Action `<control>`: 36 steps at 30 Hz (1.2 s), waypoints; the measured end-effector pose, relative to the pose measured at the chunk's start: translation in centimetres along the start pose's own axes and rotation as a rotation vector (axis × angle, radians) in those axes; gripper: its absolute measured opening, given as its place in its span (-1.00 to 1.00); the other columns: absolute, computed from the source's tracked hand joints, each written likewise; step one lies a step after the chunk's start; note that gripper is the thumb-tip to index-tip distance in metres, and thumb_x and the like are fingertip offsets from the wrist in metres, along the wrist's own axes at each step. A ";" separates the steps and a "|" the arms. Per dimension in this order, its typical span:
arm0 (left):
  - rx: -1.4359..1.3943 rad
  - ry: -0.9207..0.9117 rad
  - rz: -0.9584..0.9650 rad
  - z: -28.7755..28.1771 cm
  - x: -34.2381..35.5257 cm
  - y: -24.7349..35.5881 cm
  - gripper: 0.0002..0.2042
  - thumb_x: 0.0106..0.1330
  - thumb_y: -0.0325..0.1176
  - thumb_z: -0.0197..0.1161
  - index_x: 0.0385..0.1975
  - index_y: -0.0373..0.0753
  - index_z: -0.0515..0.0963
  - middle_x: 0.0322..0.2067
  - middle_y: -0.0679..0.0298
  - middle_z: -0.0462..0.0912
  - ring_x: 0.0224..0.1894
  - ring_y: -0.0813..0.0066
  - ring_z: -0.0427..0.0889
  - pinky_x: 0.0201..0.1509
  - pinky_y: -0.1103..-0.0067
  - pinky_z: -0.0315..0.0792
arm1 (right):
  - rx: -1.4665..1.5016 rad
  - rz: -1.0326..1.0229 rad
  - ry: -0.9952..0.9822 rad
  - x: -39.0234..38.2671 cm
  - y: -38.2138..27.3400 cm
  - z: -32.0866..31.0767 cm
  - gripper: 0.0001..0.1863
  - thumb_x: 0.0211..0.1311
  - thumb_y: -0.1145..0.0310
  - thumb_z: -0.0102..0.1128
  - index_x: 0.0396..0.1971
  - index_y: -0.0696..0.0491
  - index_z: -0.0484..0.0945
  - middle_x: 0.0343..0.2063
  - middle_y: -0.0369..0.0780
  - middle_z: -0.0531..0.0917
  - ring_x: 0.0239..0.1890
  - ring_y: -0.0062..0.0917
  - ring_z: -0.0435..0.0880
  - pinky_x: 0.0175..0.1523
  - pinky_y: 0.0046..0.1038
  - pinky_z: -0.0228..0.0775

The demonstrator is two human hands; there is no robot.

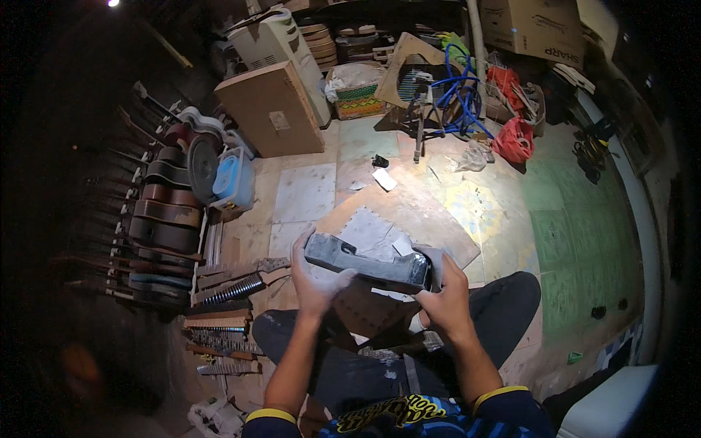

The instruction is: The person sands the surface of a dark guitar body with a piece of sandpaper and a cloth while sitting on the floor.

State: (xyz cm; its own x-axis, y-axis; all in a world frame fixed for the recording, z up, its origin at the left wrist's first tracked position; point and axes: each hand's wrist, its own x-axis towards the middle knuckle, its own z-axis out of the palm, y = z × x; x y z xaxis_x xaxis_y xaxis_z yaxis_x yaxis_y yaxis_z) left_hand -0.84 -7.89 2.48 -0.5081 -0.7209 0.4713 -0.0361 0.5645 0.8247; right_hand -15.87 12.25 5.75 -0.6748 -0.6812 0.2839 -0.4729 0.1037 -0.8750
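A long, dark grey, dusty block-like piece (372,267) with rounded ends and a cutout near its left end is held up over my lap. Its exact kind is not clear. My left hand (314,281), pale with dust, grips the left end, thumb along the near side. Around the right end is my right hand (447,292), its fingers partly hidden behind the piece. A greyish patch shows beside those fingers; I cannot make out whether it is a separate sheet. Below lies a flat board (445,226) with a grey mat (369,226) and white paper scraps on it.
Several guitars (168,212) stand in a row at the left, with guitar necks (234,292) on the floor nearby. A clear bin holds a blue tub (228,175). Farther back are a wooden panel (270,109), a blue hose (460,95) and a red bag (515,139).
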 end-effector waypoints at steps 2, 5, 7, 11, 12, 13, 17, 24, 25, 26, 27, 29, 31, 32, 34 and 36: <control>-0.059 0.086 -0.136 0.6 -0.6 2.1 -0.06 -0.14 -0.19 0.69 0.28 -0.42 0.33 0.22 0.01 0.45 0.26 0.24 0.45 0.32 0.38 0.36 | -0.055 -0.053 -0.014 -0.1 -0.9 0.5 -0.35 -0.17 0.55 0.31 0.11 0.09 0.58 -0.08 -0.03 0.65 -0.05 -0.05 0.66 0.06 -0.25 0.50; 0.026 0.178 -0.168 -0.6 -0.2 2.2 -0.20 -0.01 -0.19 0.64 0.21 -0.42 0.41 0.13 -0.01 0.53 0.17 0.22 0.54 0.25 0.36 0.42 | -0.073 -0.080 -0.027 -0.3 -1.5 1.3 -0.31 -0.18 0.55 0.29 0.14 0.10 0.55 -0.12 0.00 0.62 -0.09 0.02 0.63 -0.01 -0.21 0.52; 0.156 0.121 -0.170 -1.9 0.5 2.2 -0.45 0.21 -0.26 0.47 0.15 -0.44 0.52 0.01 0.01 0.66 0.02 0.24 0.65 0.19 0.41 0.47 | -0.101 -0.072 -0.052 -0.5 -1.4 1.4 -0.28 -0.19 0.55 0.30 0.17 0.10 0.52 -0.14 0.01 0.60 -0.13 0.04 0.63 -0.06 -0.19 0.53; 0.397 0.134 -0.092 -2.5 1.3 3.4 -0.59 0.30 -0.28 0.39 0.05 -0.43 0.61 -0.15 0.01 0.74 -0.14 0.30 0.72 0.06 0.45 0.53 | -0.076 -0.103 -0.055 -0.1 -2.6 1.5 -0.29 -0.19 0.54 0.34 0.16 0.10 0.52 -0.14 0.00 0.59 -0.15 0.04 0.63 -0.10 -0.17 0.53; 0.412 0.142 -0.105 -2.8 1.4 3.0 -0.59 0.31 -0.28 0.38 0.06 -0.42 0.61 -0.15 0.00 0.75 -0.15 0.32 0.72 0.05 0.44 0.54 | -0.093 -0.095 -0.076 -0.1 -2.8 1.7 -0.28 -0.19 0.53 0.35 0.17 0.10 0.51 -0.13 -0.01 0.58 -0.15 0.04 0.64 -0.11 -0.16 0.53; 0.423 0.147 -0.116 -3.0 1.6 2.7 -0.60 0.32 -0.28 0.38 0.07 -0.40 0.62 -0.16 -0.01 0.75 -0.16 0.34 0.73 0.03 0.44 0.54 | -0.113 -0.085 -0.093 -0.2 -2.9 1.8 -0.27 -0.19 0.52 0.37 0.17 0.09 0.49 -0.12 -0.01 0.58 -0.16 0.03 0.64 -0.12 -0.15 0.53; 0.328 0.111 -0.193 -3.5 2.1 2.4 -0.62 0.36 -0.27 0.34 0.07 -0.38 0.62 -0.17 0.03 0.75 -0.18 0.33 0.73 0.01 0.44 0.55 | -0.130 -0.014 -0.100 -0.6 -3.4 2.3 -0.25 -0.20 0.58 0.28 0.20 0.09 0.51 -0.08 0.04 0.62 -0.08 0.02 0.65 0.01 -0.26 0.53; 0.392 0.092 -0.127 -3.3 2.2 2.0 -0.67 0.42 -0.28 0.22 0.01 -0.42 0.59 -0.14 -0.10 0.71 -0.11 0.04 0.73 0.03 0.36 0.54 | -0.111 -0.058 -0.114 -0.7 -4.7 2.8 -0.21 -0.06 0.45 0.44 0.29 0.13 0.40 -0.05 0.01 0.62 -0.10 -0.04 0.70 -0.05 -0.24 0.57; 0.415 0.093 -0.099 -3.5 2.4 1.6 -0.66 0.44 -0.26 0.20 0.00 -0.42 0.59 -0.14 -0.11 0.71 -0.11 0.04 0.73 0.04 0.36 0.53 | -0.101 -0.127 -0.093 -0.8 -4.6 3.0 -0.19 0.02 0.38 0.48 0.33 0.15 0.35 -0.06 -0.02 0.61 -0.14 -0.08 0.71 -0.11 -0.23 0.59; 0.417 0.093 -0.099 -3.9 2.7 1.4 -0.66 0.44 -0.26 0.20 0.00 -0.42 0.59 -0.14 -0.11 0.71 -0.11 0.04 0.73 0.04 0.36 0.53 | -0.099 -0.127 -0.093 -0.9 -4.6 3.2 -0.19 0.02 0.38 0.48 0.33 0.15 0.35 -0.06 -0.02 0.61 -0.14 -0.08 0.71 -0.11 -0.23 0.59; 0.368 0.037 -0.205 -4.3 3.1 1.2 -0.63 0.50 -0.22 0.11 0.09 -0.40 0.56 -0.09 -0.04 0.71 -0.04 0.16 0.70 0.13 0.39 0.49 | -0.080 -0.123 -0.096 -1.0 -4.6 3.4 -0.17 0.06 0.34 0.49 0.35 0.17 0.32 -0.02 0.03 0.61 -0.10 -0.08 0.71 -0.08 -0.24 0.60; 0.318 -0.017 -0.311 -4.2 3.4 0.7 -0.59 0.57 -0.19 0.03 0.18 -0.38 0.54 -0.04 0.03 0.71 0.04 0.28 0.66 0.21 0.42 0.44 | -0.060 -0.121 -0.099 -1.3 -4.7 3.9 -0.15 0.10 0.30 0.50 0.37 0.20 0.29 0.01 0.07 0.60 -0.06 -0.07 0.71 -0.05 -0.25 0.60; 0.235 -0.001 -0.144 -3.2 3.3 -0.7 -0.41 0.58 -0.05 0.00 0.34 -0.46 0.33 0.29 -0.23 0.43 0.37 0.02 0.41 0.45 0.33 0.20 | -0.017 -0.155 -0.044 -1.8 -4.9 4.7 -0.16 0.19 0.29 0.44 0.40 0.23 0.23 0.10 0.14 0.56 0.02 0.00 0.68 -0.01 -0.25 0.60; 0.234 -0.002 -0.141 -3.1 2.8 -1.5 -0.41 0.58 -0.05 0.00 0.34 -0.46 0.33 0.29 -0.23 0.43 0.37 0.02 0.41 0.45 0.33 0.20 | -0.018 -0.157 -0.041 -2.1 -4.9 5.0 -0.16 0.19 0.29 0.44 0.40 0.23 0.23 0.10 0.14 0.56 0.02 0.00 0.68 -0.01 -0.25 0.60; -0.025 -0.135 -0.222 -3.3 -0.2 -3.5 -0.26 0.50 0.12 0.00 0.41 -0.42 0.19 0.30 -0.14 0.42 0.35 0.10 0.43 0.43 0.34 0.24 | 0.043 -0.134 -0.036 -2.5 -5.2 5.6 -0.22 0.31 0.31 0.33 0.43 0.25 0.18 0.15 0.20 0.51 0.07 0.08 0.64 0.05 -0.21 0.57; -0.269 -0.266 -0.305 -4.2 -3.8 -5.1 -0.10 0.41 0.29 0.00 0.47 -0.38 0.04 0.31 -0.05 0.41 0.32 0.17 0.45 0.42 0.34 0.28 | 0.037 -0.104 -0.127 -2.9 -6.1 5.7 -0.30 0.43 0.43 0.14 0.45 0.32 0.10 0.31 0.16 0.39 0.07 -0.14 0.66 0.17 -0.35 0.48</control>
State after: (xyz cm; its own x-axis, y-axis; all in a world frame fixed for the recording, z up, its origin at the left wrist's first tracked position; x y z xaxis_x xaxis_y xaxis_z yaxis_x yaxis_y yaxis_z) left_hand 4.83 -9.75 -2.22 -0.7126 -0.6896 0.1286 -0.0110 0.1943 0.9809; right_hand -7.77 9.49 7.99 -0.5449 -0.7734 0.3238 -0.5136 0.0027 -0.8580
